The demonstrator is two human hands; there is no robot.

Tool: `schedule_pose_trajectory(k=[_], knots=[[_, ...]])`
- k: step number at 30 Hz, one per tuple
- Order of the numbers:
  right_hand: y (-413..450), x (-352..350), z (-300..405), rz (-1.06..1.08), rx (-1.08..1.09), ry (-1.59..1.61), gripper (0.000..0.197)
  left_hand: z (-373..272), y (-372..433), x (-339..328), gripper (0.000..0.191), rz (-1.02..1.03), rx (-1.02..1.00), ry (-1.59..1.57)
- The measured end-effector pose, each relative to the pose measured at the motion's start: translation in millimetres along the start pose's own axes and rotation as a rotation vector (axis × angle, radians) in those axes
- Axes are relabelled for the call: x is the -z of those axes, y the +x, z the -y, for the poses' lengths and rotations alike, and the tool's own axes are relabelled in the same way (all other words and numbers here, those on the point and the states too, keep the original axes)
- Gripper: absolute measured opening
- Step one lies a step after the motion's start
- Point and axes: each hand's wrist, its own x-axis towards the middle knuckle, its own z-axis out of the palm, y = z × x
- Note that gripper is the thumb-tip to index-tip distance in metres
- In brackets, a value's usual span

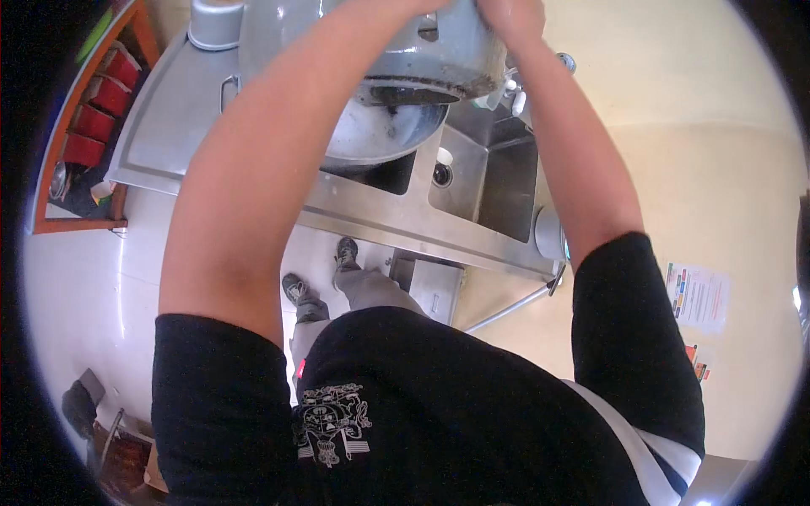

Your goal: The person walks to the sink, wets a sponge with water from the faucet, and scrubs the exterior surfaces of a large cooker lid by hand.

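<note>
A large grey vessel (443,60) with a slot in its side and a dark, stained lower rim is raised over the steel sink counter. My right hand (516,19) grips its right side at the top edge of the view. Against the vessel's upper part lies my left hand (433,4), mostly cut off by the frame, so its fingers are hidden. Below the vessel, a wide round metal basin (380,133) with whitish suds or liquid rests over the left sink bowl. To the right, the other steel sink bowl (465,183) shows its drain and a small white item beside it.
A metal pot (217,25) stands at the back of the steel drainboard (171,114). Bottles and a tap lie near the wall behind the sink. A round grey container (549,233) is by the counter's right end. An orange-framed shelf (82,224) holds red bins. Below is a metal box (436,291).
</note>
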Motion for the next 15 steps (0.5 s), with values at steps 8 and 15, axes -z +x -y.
schedule_pose_trajectory(k=[8, 15], knots=[[-12.6, -5.1, -27.4, 0.025, -0.035, 0.042, 0.037, -8.7, 1.3, -13.6, 0.041, -0.225, -0.063, 0.014], [-94.8, 28.6, 42.5, -0.139, -0.142, 0.4, 0.041, 16.3, -9.6, -25.3, 0.042, -0.253, -0.033, 0.061]])
